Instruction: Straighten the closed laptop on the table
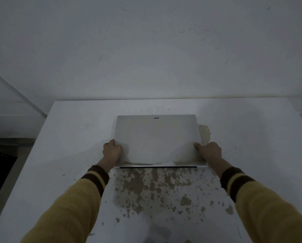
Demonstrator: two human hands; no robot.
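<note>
Gripping the closed laptop [157, 139] near corners, left hand [112, 151] and right hand [210, 152] equally close; long axis runs nearly square to the worktop [73, 137] edge.

The laptop [156, 139] lid looks like smooth, matt silver metal; the counter [73, 155] is matt white paint, flaked to rough brown patches; the sleeves [73, 207] are ribbed yellow knit cloth

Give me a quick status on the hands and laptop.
Left hand and right hand grip the near corners. Laptop closed, flat on table. Nothing in the way.
</note>
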